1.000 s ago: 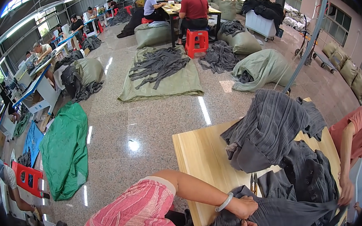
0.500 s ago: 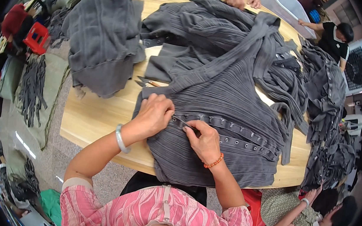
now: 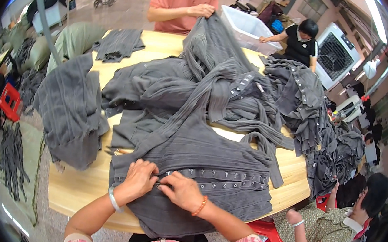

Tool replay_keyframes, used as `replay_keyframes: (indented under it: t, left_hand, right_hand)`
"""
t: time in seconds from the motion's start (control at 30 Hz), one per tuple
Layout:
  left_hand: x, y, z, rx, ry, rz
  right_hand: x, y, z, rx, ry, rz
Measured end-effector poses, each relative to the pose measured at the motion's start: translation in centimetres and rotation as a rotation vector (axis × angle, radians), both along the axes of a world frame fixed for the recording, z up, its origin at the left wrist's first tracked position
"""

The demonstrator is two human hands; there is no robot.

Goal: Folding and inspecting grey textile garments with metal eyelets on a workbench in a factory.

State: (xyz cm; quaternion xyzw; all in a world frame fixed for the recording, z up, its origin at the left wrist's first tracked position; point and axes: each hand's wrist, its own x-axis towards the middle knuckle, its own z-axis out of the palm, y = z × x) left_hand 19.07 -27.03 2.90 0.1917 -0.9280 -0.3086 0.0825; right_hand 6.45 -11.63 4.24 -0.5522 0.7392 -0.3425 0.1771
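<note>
A dark grey ribbed knit top (image 3: 219, 147) lies spread on the table before me, one long sleeve folded up over it. Across its front run two bands, a row of metal hooks (image 3: 203, 173) and a row of eyelets (image 3: 225, 186). My left hand (image 3: 139, 176) pinches the left end of the bands. Close beside it, my right hand (image 3: 181, 192) grips the same edge between thumb and fingers. The spot between my fingertips is mostly hidden. Small thread snips (image 3: 118, 151) lie just beyond my left hand, partly by the cloth's edge.
On the pale wooden table (image 3: 68, 193), a grey fabric stack (image 3: 66, 109) hangs at left and a garment heap (image 3: 300, 89) at right. Opposite, a person in a salmon shirt (image 3: 182, 1) lifts a garment. Another person (image 3: 328, 227) sits near right. A white bin (image 3: 245, 25) stands beyond.
My view has tilted up, showing more of the far side. My hands have drawn closer together at the band's end. The person opposite now holds a grey garment raised.
</note>
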Motion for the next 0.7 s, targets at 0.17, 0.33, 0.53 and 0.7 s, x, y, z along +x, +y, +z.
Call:
replay_keyframes:
  t: [0.17, 0.33, 0.53, 0.7]
  left_hand:
    - [-0.2, 0.0, 0.1, 0.074, -0.034, 0.003]
    - [-0.7, -0.5, 0.9, 0.143, -0.105, -0.006]
    - [-0.8, -0.6, 1.9, 0.163, -0.106, -0.004]
    - [-0.8, -0.5, 1.9, 0.143, -0.079, 0.005]
  right_hand:
    - [-20.9, -6.5, 7.2, -0.352, 0.628, -0.435]
    - [-32.4, -13.5, 8.1, -0.087, 0.787, -0.225]
    - [-31.6, -12.0, 8.4, -0.426, 0.429, -0.359]
    - [-23.4, 0.4, 13.2, -0.641, 0.126, -0.296]
